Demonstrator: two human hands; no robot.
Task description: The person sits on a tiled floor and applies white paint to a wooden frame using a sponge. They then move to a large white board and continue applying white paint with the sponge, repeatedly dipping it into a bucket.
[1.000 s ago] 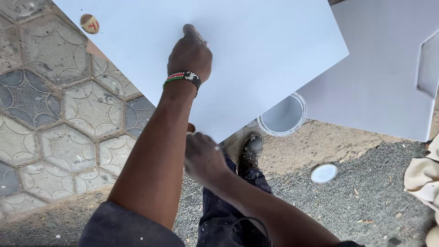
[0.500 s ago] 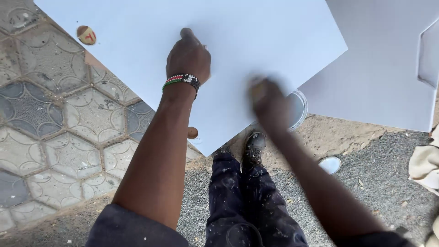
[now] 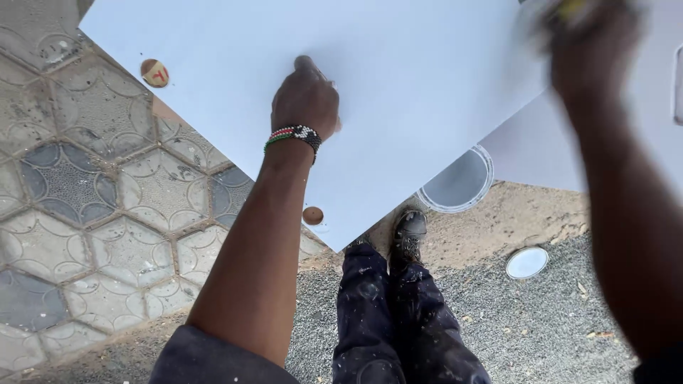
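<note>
A large white board (image 3: 398, 85) lies flat in front of me, one corner pointing at my legs. My left hand (image 3: 306, 99), with a beaded bracelet at the wrist, rests on the board's middle, its fingers curled shut and knuckles up. My right hand (image 3: 587, 46) is raised over the board's right edge at the top right. It is blurred, with a hint of something yellow at the fingers, and I cannot tell what it holds. Two round brown recesses (image 3: 154, 72) (image 3: 313, 215) sit near the board's left edge.
A second white panel (image 3: 640, 142) lies at the right. A white bucket (image 3: 459, 181) stands partly under the board, its round lid (image 3: 526, 262) on the gravel. My legs and boots (image 3: 409, 235) stand below the corner. Hexagonal paving (image 3: 85, 235) covers the left.
My right hand has swung from low beside my legs up and to the right, over the board's right edge. My left hand has stayed pressed on the board.
</note>
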